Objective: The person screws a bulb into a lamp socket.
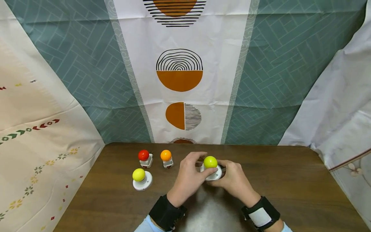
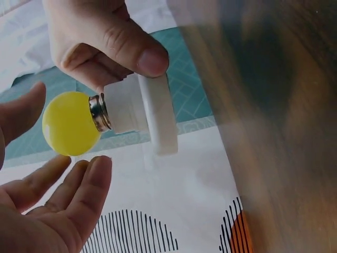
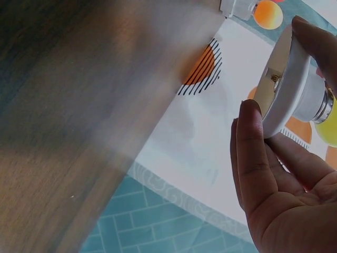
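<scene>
In the head view my right hand point(image 1: 233, 180) grips a round white lamp holder point(image 1: 215, 175) by its rim, thumb and fingers on opposite edges. A yellow-green round bulb point(image 1: 210, 162) sits in that holder, a band of its metal screw cap point(image 2: 100, 112) showing at the socket in the left wrist view. My left hand point(image 1: 189, 175) is spread around the bulb, with thumb point(image 2: 26, 110) and fingers point(image 2: 87, 195) on either side of it. A small gap shows at the thumb; whether a fingertip touches the bulb I cannot tell. The holder's hollow underside point(image 3: 274, 79) faces the right wrist camera.
On the left of the wooden table point(image 1: 287, 180) stand a red bulb point(image 1: 143, 155) and an orange bulb point(image 1: 166, 155), each in a small white socket. Before them, a yellow bulb point(image 1: 138, 175) sits in a round white holder point(image 1: 143, 184). A patterned curtain point(image 1: 258, 96) hangs behind.
</scene>
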`<state>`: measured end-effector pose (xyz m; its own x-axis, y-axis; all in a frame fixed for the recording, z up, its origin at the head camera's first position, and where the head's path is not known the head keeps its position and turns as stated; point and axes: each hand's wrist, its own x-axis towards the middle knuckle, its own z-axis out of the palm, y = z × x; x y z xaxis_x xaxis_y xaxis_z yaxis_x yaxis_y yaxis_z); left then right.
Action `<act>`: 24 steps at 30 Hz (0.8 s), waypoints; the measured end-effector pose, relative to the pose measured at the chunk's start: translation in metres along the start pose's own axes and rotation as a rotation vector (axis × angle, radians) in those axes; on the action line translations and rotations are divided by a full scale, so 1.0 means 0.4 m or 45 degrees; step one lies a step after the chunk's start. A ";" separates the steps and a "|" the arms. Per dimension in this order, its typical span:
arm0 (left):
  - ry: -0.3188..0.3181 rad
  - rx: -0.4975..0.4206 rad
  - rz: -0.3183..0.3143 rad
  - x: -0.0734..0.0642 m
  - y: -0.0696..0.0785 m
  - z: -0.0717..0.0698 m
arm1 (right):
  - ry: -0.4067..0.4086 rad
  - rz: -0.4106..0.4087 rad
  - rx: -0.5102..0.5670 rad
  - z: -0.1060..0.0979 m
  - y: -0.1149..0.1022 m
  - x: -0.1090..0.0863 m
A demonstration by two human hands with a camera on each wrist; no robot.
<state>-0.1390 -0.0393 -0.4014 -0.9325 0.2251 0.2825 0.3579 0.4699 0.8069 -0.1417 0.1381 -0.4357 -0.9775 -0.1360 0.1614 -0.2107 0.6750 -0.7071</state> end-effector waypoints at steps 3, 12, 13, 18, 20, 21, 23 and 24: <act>0.026 -0.004 0.009 -0.004 -0.007 -0.001 | -0.011 0.004 0.025 0.004 0.000 -0.001; -0.022 -0.005 0.109 0.001 -0.004 -0.010 | 0.010 -0.038 0.005 -0.001 -0.003 0.005; -0.034 -0.010 0.117 0.002 -0.003 -0.012 | 0.008 -0.039 0.003 -0.003 -0.003 0.006; -0.116 -0.015 0.136 0.001 0.000 -0.017 | -0.007 -0.029 -0.027 -0.007 -0.004 0.007; -0.138 -0.019 0.136 0.000 -0.001 -0.017 | -0.009 -0.029 -0.028 -0.007 -0.004 0.006; -0.137 -0.015 0.134 0.000 -0.001 -0.016 | -0.009 -0.029 -0.027 -0.006 -0.003 0.006; -0.115 -0.013 0.120 -0.001 -0.002 -0.014 | -0.006 -0.032 -0.019 -0.006 -0.003 0.006; -0.093 -0.010 0.108 -0.001 -0.002 -0.013 | -0.005 -0.032 -0.012 -0.005 -0.002 0.006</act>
<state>-0.1390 -0.0440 -0.3995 -0.8928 0.3257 0.3111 0.4343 0.4398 0.7861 -0.1438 0.1387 -0.4332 -0.9719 -0.1560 0.1762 -0.2351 0.6782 -0.6962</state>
